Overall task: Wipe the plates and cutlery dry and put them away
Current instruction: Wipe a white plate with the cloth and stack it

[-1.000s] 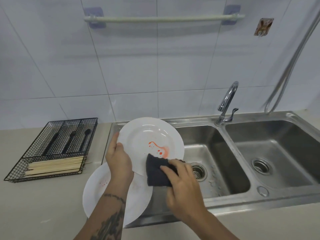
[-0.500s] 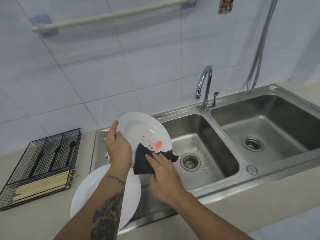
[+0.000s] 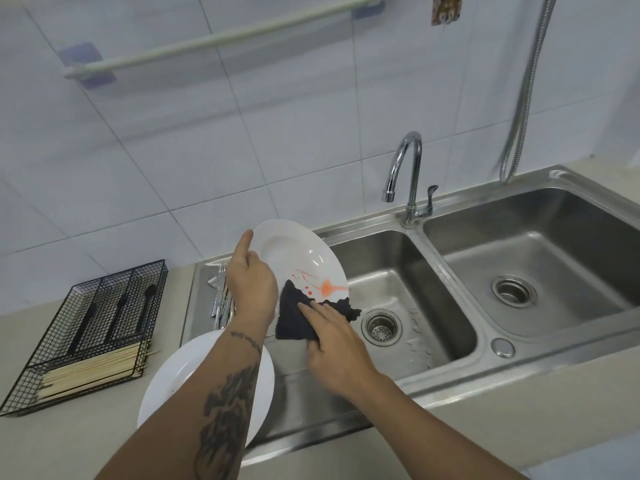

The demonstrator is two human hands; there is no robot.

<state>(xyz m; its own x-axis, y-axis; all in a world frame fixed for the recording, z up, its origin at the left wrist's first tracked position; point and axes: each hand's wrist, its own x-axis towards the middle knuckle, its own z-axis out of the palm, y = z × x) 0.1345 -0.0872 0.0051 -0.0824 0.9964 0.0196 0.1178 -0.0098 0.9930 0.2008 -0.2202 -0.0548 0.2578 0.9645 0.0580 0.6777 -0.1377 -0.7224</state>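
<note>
My left hand (image 3: 250, 282) grips the left rim of a white plate (image 3: 298, 254) with an orange motif, tilted above the left sink basin. My right hand (image 3: 332, 337) presses a dark cloth (image 3: 294, 317) against the plate's lower part, fingers straight on the cloth. A second white plate (image 3: 173, 379) lies on the counter's front edge, partly hidden by my left forearm. Metal forks and other cutlery (image 3: 218, 292) lie on the steel drainboard behind my left hand.
A black wire cutlery tray (image 3: 86, 327) at left holds dark utensils and several wooden chopsticks (image 3: 90, 372). The double steel sink (image 3: 485, 348) has a faucet (image 3: 408, 178) at the back. A hose (image 3: 526, 88) hangs at right, a towel rail (image 3: 221, 36) on the wall.
The view has swung and the plate has tilted more edge-on. My right hand with the cloth has slid along the plate's lower part; my left hand keeps its hold on the rim.
</note>
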